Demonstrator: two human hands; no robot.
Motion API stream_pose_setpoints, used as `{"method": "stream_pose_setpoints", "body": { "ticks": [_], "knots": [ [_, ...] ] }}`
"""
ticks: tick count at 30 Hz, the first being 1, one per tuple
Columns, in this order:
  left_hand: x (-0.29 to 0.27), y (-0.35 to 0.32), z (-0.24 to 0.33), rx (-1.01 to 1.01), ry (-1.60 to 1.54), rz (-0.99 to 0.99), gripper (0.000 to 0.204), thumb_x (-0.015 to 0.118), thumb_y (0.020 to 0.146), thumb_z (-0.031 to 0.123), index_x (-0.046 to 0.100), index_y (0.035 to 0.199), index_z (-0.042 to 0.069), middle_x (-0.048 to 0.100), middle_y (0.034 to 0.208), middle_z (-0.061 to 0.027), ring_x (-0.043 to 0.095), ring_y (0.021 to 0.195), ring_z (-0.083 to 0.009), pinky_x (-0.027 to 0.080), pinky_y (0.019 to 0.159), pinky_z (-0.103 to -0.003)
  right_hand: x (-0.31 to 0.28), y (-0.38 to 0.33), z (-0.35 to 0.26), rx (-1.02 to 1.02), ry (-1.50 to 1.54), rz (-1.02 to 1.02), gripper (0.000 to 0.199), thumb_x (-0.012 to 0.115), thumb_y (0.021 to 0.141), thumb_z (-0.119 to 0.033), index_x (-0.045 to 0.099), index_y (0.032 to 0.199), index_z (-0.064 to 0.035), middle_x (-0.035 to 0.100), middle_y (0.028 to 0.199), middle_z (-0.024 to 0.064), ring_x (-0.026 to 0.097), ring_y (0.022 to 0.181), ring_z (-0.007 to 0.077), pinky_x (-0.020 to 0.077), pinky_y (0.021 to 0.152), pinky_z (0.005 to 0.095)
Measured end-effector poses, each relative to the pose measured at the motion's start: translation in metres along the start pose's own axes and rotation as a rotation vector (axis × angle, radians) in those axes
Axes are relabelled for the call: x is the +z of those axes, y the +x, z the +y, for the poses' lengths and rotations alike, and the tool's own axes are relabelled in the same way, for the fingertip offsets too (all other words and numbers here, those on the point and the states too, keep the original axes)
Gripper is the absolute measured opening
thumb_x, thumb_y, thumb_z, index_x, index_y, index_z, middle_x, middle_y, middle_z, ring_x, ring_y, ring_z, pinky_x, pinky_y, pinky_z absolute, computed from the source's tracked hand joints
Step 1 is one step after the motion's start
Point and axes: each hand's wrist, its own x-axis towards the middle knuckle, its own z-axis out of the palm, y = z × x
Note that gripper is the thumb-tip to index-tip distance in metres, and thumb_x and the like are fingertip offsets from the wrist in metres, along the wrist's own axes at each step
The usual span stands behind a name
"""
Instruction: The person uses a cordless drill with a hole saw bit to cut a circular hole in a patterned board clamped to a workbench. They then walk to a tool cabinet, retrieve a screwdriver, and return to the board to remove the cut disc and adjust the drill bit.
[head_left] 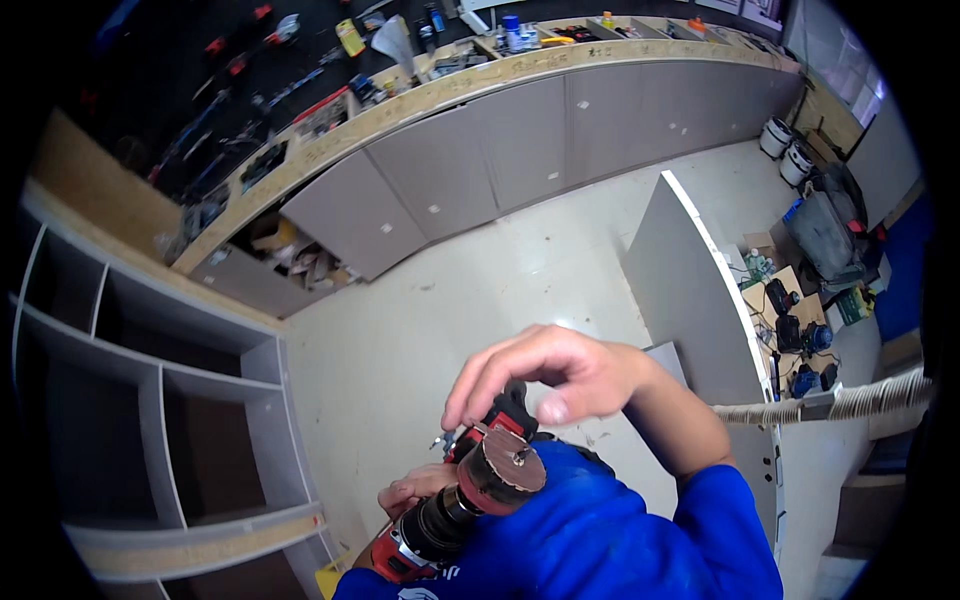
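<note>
Drill (pixel 432 528) sits below the spread right grip (pixel 575 368), beside the left grip (pixel 418 484), whose closure is unclear.

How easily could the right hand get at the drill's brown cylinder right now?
Probably yes: the right hand appears close by, open, with its thumb apart, and nothing covers the flat end of the cylinder in this view. Their gap in depth is hard to judge.

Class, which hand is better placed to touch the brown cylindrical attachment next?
Probably the right hand: it arches near the brown cylindrical attachment, while the left hand is partly hidden behind the red power tool.
</note>
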Motion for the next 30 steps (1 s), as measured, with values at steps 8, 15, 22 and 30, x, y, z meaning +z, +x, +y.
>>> {"method": "stream_pose_setpoints", "body": {
  "ticks": [8, 15, 22, 30],
  "knots": [
    [-0.069, 0.230, 0.127, -0.220, 0.083, -0.133, 0.100, 0.045, 0.074, 0.066, 0.049, 0.128, -0.018, 0.064, 0.111, -0.0339, 0.063, 0.103, -0.0381, 0.049, 0.091, -0.041, -0.219, 0.078, -0.010, 0.056, -0.023, 0.140, 0.011, 0.066, 0.092, -0.009, 0.065, 0.096, 0.0009, 0.066, 0.118, 0.0212, 0.063, 0.110, 0.0286, 0.0481, 0.095, 0.0408],
    [-0.102, 0.396, 0.207, -0.241, 0.184, -0.072, 0.098, 0.040, 0.077, 0.067, 0.053, 0.127, -0.016, 0.064, 0.111, -0.0319, 0.064, 0.099, -0.0400, 0.050, 0.088, -0.043, -0.404, 0.131, -0.003, 0.039, 0.119, 0.075, 0.013, 0.064, 0.096, -0.008, 0.063, 0.103, 0.0025, 0.065, 0.121, 0.0170, 0.063, 0.107, 0.0180, 0.0506, 0.093, 0.0307],
    [-0.137, 0.541, 0.260, -0.163, 0.152, 0.364, 0.084, 0.032, 0.085, 0.062, 0.055, 0.127, -0.006, 0.067, 0.105, -0.0239, 0.065, 0.088, -0.0368, 0.052, 0.082, -0.044, -0.621, 0.138, 0.058, 0.149, 0.212, 0.574, 0.019, 0.057, 0.100, -0.016, 0.062, 0.111, -0.0020, 0.070, 0.111, 0.0135, 0.069, 0.099, 0.0203, 0.0554, 0.088, 0.0326],
    [-0.132, 0.722, 0.315, 0.584, 1.544, 0.295, 0.064, 0.070, 0.085, 0.013, 0.035, 0.137, -0.001, 0.057, 0.120, -0.0166, 0.059, 0.108, -0.0255, 0.046, 0.097, -0.039, -0.757, 0.007, 0.217, 0.645, 0.115, 1.416, 0.013, 0.055, 0.100, -0.017, 0.061, 0.105, -0.0060, 0.069, 0.098, 0.0093, 0.067, 0.081, 0.0172, 0.0561, 0.073, 0.0294]
  ]
}}
